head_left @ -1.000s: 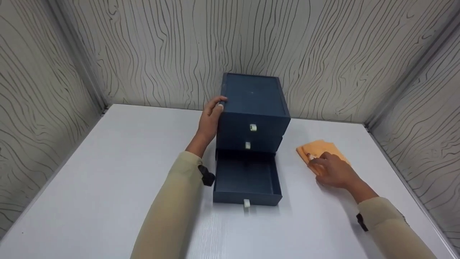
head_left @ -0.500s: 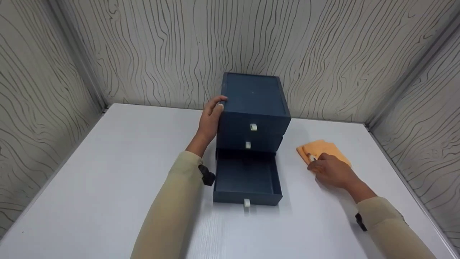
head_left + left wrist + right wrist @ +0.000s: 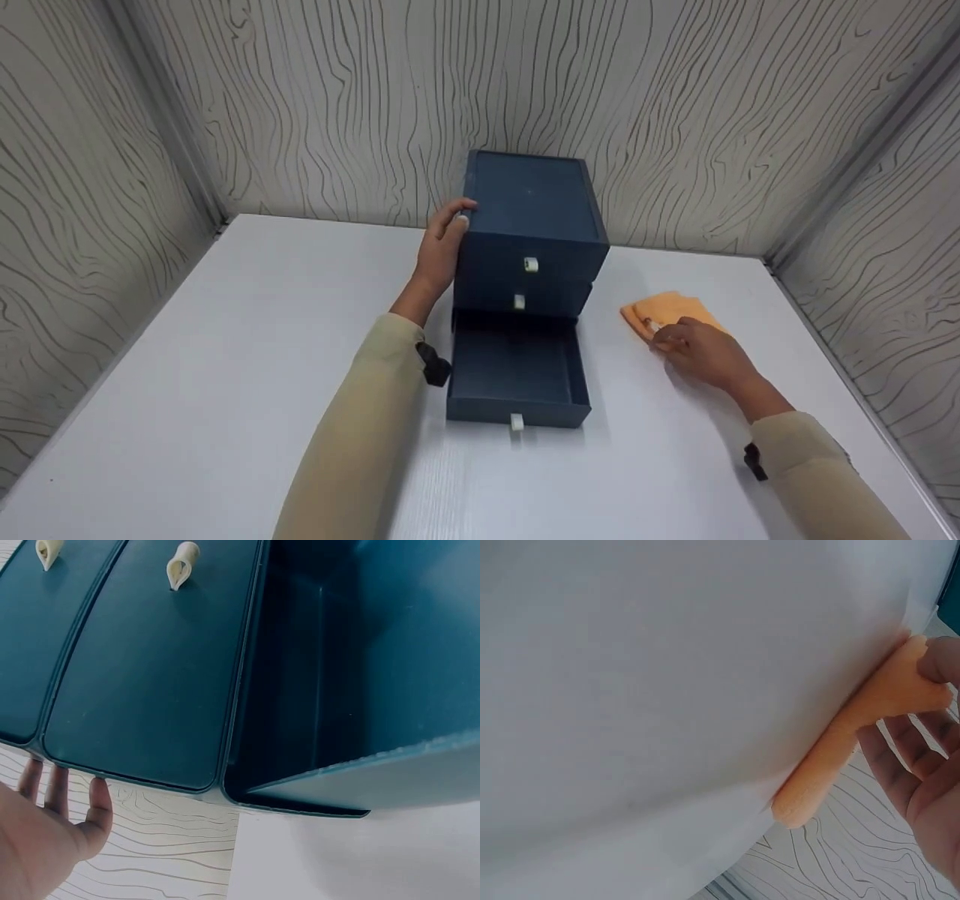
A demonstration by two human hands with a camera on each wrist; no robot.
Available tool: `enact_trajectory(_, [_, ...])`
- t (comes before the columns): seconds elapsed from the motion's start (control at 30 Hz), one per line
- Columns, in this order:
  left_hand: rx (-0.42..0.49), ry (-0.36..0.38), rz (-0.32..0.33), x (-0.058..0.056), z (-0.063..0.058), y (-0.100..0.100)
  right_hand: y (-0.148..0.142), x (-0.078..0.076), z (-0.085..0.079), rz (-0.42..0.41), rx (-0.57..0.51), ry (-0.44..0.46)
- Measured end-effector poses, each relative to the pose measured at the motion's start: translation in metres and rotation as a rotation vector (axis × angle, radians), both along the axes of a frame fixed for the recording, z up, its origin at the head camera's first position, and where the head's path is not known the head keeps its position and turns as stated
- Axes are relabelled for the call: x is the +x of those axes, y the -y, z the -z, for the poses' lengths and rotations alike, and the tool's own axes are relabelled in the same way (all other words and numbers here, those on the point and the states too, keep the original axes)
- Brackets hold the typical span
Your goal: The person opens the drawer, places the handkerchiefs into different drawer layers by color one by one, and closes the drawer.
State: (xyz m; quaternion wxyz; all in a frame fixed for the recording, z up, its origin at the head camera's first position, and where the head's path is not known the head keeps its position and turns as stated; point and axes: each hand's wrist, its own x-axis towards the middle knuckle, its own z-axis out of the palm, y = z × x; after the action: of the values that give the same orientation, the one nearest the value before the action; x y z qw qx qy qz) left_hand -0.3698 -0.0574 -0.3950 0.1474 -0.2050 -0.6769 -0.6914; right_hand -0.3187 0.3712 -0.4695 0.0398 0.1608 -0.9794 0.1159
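A dark blue drawer unit (image 3: 532, 199) stands at the back of the white table. Its bottom drawer (image 3: 517, 412) is pulled out and bare inside; the two upper drawers are closed, each with a pale loop tab. My left hand (image 3: 437, 259) rests against the unit's left side near the top; in the left wrist view its fingertips (image 3: 100, 791) touch that side. To the right lies a folded orange cloth (image 3: 671, 307) with a small white tag. My right hand (image 3: 712, 358) pinches its near edge, thumb and fingers on either side of the cloth (image 3: 840, 735) in the right wrist view.
The white tabletop (image 3: 225, 360) spreads to both sides of the unit and in front of it. Wood-grain patterned panels (image 3: 337, 112) enclose the table at the back, left and right. The open drawer juts toward the front.
My right hand's fingers have shifted slightly over the cloth's near edge and drawn together on it. The left hand and the drawers have stayed put.
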Motion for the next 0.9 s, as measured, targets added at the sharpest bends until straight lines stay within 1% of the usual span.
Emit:
enact_trajectory(0.07, [-0.004,0.003,-0.004,0.001,-0.001,0.0,-0.001,0.001,-0.002,0.021,-0.032,-0.02])
enact_trajectory(0.3, [0.043,0.043,0.059,-0.001,-0.001,0.0,-0.004,0.002,-0.01,0.047,-0.108,-0.086])
enact_trajectory(0.47, [0.038,0.046,0.046,-0.001,-0.001,0.0,-0.002,0.004,-0.018,0.071,-0.173,-0.128])
enact_trajectory(0.6, [0.054,0.058,0.043,0.001,-0.001,0.0,-0.001,0.004,-0.02,0.083,-0.213,-0.218])
enact_trajectory(0.73, [0.051,0.056,0.038,0.001,-0.001,-0.001,0.0,0.005,-0.022,0.099,-0.251,-0.322])
enact_trajectory(0.9, [0.047,0.052,0.05,0.0,0.0,0.0,0.004,0.01,-0.03,0.135,-0.303,-0.372])
